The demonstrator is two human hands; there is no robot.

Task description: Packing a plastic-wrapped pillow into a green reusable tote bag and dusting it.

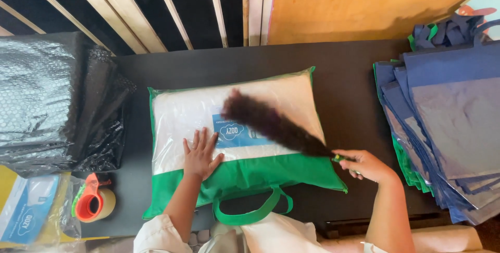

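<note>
Lying flat on the black worktop [344, 76] is a green and clear bag [237, 143] with a white pillow inside. The left hand [200, 154] rests on it, fingers spread wide, holding nothing. The right hand [364, 165] is closed round a dark fluffy duster [273, 124], maybe brushing the bag.

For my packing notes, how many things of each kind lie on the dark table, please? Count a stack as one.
Pillow bag, green and clear: 1
Feather duster, dark: 1
Tape dispenser, orange: 1
Bubble wrap roll: 1
Stack of blue bags: 1
Total: 5
</note>
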